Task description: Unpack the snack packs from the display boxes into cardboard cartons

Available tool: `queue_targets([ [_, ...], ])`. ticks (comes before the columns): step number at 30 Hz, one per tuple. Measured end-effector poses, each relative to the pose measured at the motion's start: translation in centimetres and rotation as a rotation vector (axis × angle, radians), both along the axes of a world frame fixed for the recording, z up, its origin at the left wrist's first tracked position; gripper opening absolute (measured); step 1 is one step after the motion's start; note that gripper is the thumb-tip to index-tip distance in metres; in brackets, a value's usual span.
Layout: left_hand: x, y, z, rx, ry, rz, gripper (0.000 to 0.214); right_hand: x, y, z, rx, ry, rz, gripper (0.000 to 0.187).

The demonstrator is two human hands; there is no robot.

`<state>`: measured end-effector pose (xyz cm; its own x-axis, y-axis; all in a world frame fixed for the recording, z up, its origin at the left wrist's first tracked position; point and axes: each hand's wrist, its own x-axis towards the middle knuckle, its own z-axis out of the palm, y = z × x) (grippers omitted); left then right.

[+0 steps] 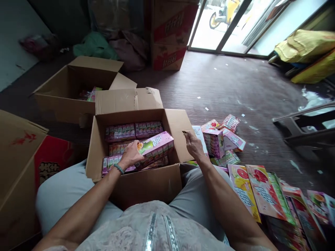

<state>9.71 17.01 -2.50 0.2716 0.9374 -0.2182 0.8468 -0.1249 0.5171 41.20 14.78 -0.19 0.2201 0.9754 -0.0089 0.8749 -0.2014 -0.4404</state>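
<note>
An open cardboard box (136,186) stands between my knees, filled with rows of pink and purple packets (133,130). My left hand (131,153), with a bead bracelet at the wrist, is closed on a pink packet (155,148) that lies tilted on top of the rows inside. My right hand (193,144) rests at the box's right flap (180,129), fingers curled near its edge; whether it holds anything I cannot make out.
More pink packets (222,139) lie on the dark carpet to the right, with flat fruit-printed cartons (264,195) nearer. A second open box (68,87) stands behind left, a red-printed carton (170,35) at the back, a chair (309,129) on the right.
</note>
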Motion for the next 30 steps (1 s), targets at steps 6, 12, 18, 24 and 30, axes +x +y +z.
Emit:
queue_targets([
  [6,-3.1,-7.8,4.9,0.312,-0.093,-0.171,0.053,-3.7,-5.4,3.4,0.188,0.031,-0.016,0.044],
  [12,-4.3,-11.3,2.8,0.379,-0.331,-0.011,0.073,-13.2,-9.3,7.8,-0.057,-0.377,0.652,0.028],
  [18,-4.9,-12.1,1.1,0.408,-0.443,0.041,0.072,-19.3,-8.1,9.5,-0.121,-0.578,0.998,0.025],
  [24,-5.0,-12.0,0.9,0.489,-0.443,0.001,0.059,-21.9,-8.9,8.7,-0.115,-0.714,1.004,0.027],
  [30,-5.3,-12.1,1.6,0.438,-0.433,-0.009,0.057,-18.5,-8.1,8.6,-0.177,-0.769,0.949,0.028],
])
